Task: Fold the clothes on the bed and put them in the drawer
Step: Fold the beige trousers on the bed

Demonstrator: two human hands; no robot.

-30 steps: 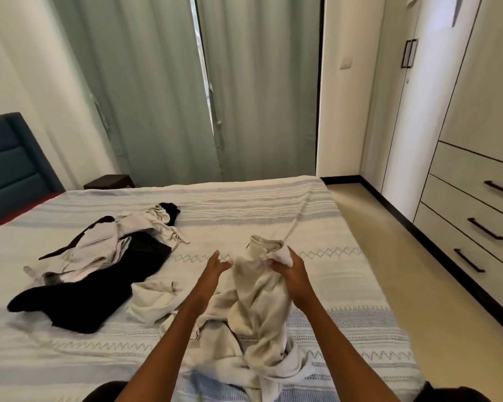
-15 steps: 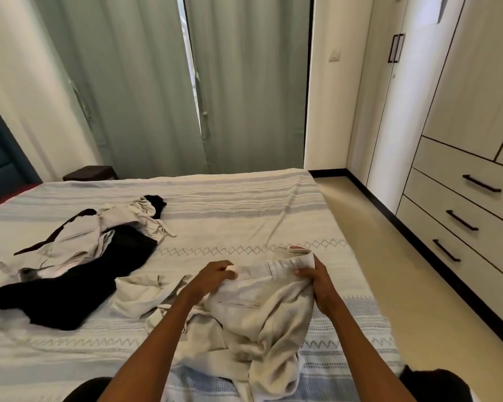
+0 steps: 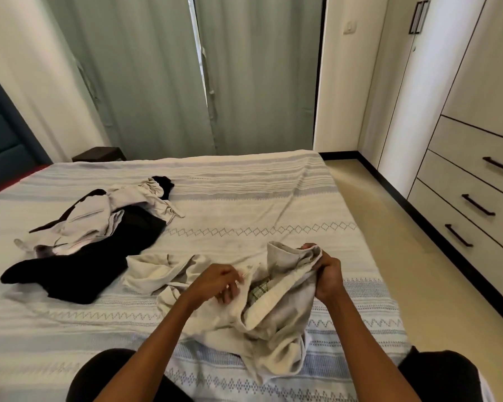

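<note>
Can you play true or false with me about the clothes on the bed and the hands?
1. Both hands are on the beige garment. True: the left hand and right hand grip it.
2. The black garment lies folded in a drawer. False: it lies unfolded on the bed.
3. The drawers are all closed. True.
4. The curtains are bright red. False: they are grey-green.
5. The beige garment is neatly folded. False: it is crumpled.
</note>
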